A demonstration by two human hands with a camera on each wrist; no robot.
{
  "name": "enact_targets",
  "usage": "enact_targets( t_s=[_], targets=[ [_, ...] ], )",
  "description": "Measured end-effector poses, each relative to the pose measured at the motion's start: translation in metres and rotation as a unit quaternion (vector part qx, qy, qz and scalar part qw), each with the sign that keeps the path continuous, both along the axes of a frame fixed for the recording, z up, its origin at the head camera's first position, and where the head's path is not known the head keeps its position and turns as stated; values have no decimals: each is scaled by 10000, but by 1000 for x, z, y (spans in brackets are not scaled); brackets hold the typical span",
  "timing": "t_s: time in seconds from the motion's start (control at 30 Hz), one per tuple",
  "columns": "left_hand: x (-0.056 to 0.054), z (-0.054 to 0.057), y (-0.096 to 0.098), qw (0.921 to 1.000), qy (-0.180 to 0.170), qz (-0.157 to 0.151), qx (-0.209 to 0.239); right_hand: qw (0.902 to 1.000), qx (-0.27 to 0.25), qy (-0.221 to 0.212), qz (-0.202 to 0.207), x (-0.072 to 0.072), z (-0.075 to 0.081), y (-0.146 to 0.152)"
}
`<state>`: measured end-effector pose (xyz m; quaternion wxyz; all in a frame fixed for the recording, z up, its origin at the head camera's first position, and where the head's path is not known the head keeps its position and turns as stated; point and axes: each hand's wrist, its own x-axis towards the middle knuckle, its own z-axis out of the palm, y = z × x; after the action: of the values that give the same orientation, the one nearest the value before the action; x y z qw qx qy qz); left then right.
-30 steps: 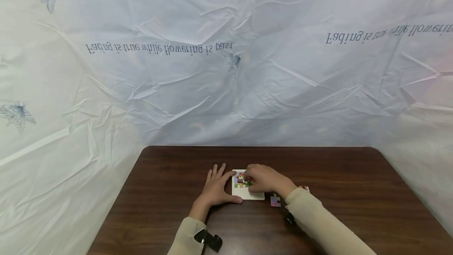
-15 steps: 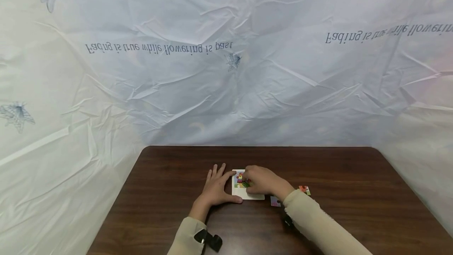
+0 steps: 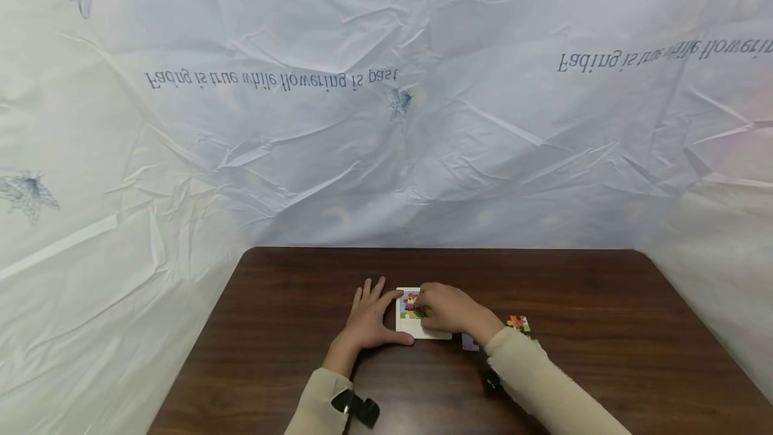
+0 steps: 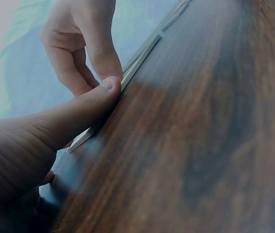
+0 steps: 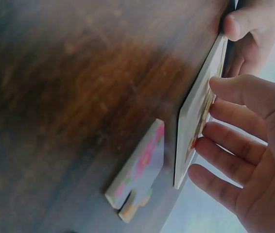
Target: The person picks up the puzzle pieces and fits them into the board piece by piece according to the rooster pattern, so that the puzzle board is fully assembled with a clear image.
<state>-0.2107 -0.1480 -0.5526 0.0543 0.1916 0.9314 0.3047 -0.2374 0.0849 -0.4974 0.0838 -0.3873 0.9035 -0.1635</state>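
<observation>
Okay, we've got the white jigsaw tray (image 3: 435,335) at lower centre of the head view. Left hand (image 3: 368,324): fingers spread, thumb touching its edge. Right hand (image 3: 451,307): fingertips on the tray's puzzle, pinch unclear. Purple piece (image 3: 470,343) lies just right.

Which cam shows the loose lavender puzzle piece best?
Right wrist: the lavender puzzle piece is large, pink print and notch visible. Head: small, partly hidden by the right arm. Left wrist: only a thin sliver, maybe it; can't tell.
</observation>
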Motion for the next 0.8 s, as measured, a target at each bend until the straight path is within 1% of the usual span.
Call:
enact_targets(
  t_s=[0.3,0.53,0.7,0.8],
  targets=[
    [0,1,0,10000,-20,-3,-2,9998,-152,-115,70,-2,0,4],
    [0,2,-1,10000,5,-14,-11,9992,-300,-250,-22,-2,-3,6],
    [0,2,-1,10000,-34,-19,5,9986,-469,-249,-62,0,-6,8],
    [0,2,-1,10000,-49,-14,23,9986,-511,-157,-57,1,-8,9]
  ],
)
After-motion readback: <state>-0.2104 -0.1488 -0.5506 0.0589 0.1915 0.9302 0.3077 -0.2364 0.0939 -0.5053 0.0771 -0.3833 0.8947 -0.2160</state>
